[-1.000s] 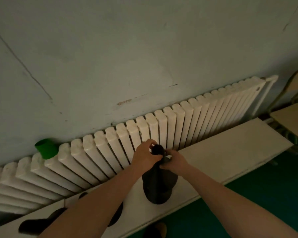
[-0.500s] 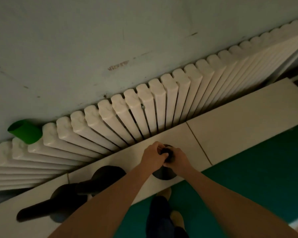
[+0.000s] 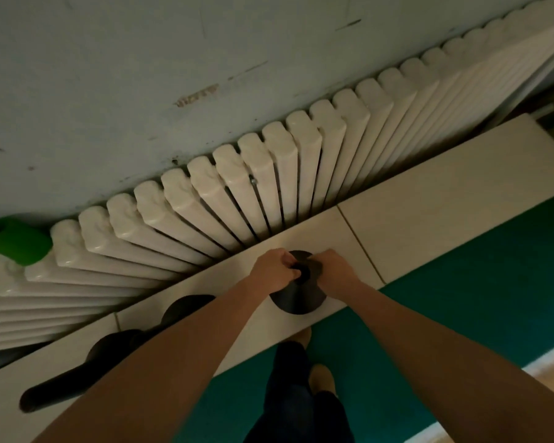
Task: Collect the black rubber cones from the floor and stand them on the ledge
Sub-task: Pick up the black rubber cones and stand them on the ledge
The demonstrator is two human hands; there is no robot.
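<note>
Both hands pinch the narrow top of a black cone point(image 3: 296, 302), left hand point(image 3: 274, 271) and right hand point(image 3: 335, 273) with fingers curled round its tip. It stands upright on the ledge point(image 3: 445, 199), near the front edge. Two other cones point(image 3: 186, 310) sit on the ledge further left, partly behind the left forearm. Green cup point(image 3: 16, 239) on the radiator point(image 3: 269, 174).

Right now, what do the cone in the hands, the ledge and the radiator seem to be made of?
Cone: likely matte black rubber; dull, no shine. Ledge: probably glazed cream tile; smooth, with thin joint lines. Radiator: seemingly painted metal; glossy cream ribs.
</note>
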